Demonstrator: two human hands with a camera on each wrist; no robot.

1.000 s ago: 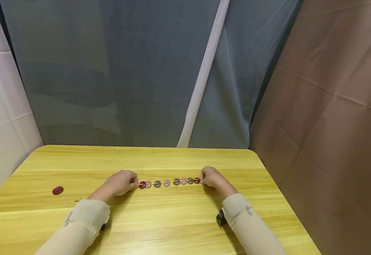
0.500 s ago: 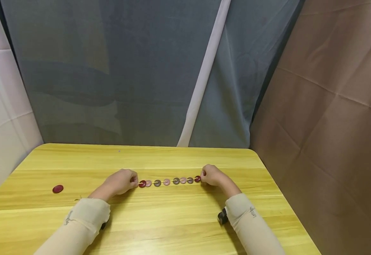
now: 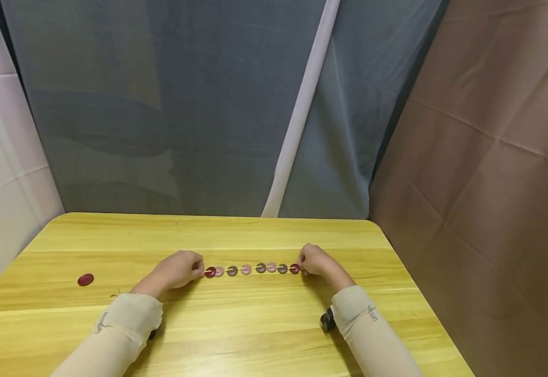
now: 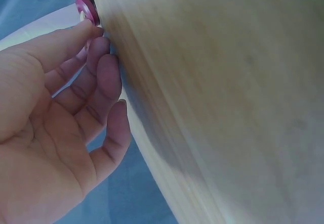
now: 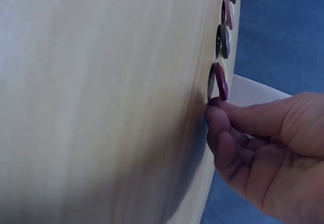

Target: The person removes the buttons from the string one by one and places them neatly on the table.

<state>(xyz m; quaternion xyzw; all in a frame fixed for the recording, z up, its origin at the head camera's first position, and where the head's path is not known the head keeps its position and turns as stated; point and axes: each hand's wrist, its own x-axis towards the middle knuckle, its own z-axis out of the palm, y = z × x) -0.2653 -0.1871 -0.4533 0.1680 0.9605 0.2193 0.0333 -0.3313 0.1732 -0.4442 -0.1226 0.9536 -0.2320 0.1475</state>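
Observation:
Several round buttons, dark red, pink and grey-brown, are threaded in a row on a yellow string (image 3: 253,268) stretched across the table. At its left end, my left hand (image 3: 177,269) pinches the string beside a dark red button (image 3: 210,272); the left wrist view has that red button (image 4: 87,9) just beyond the thumb tip. My right hand (image 3: 314,260) pinches the right end beside another dark red button (image 3: 294,268). In the right wrist view, thumb and forefinger meet right below this red button (image 5: 221,81), with the other fingers curled in.
A loose dark red disc (image 3: 86,279) lies on the wooden table (image 3: 236,335) at the left. A small dark scrap (image 3: 115,295) is near the left wrist. Grey cloth (image 3: 208,104) hangs behind the table, brown cloth (image 3: 490,173) at the right.
My right hand has shifted slightly to the right, and the red button at that end has moved a little right with it. The left hand has stayed in place.

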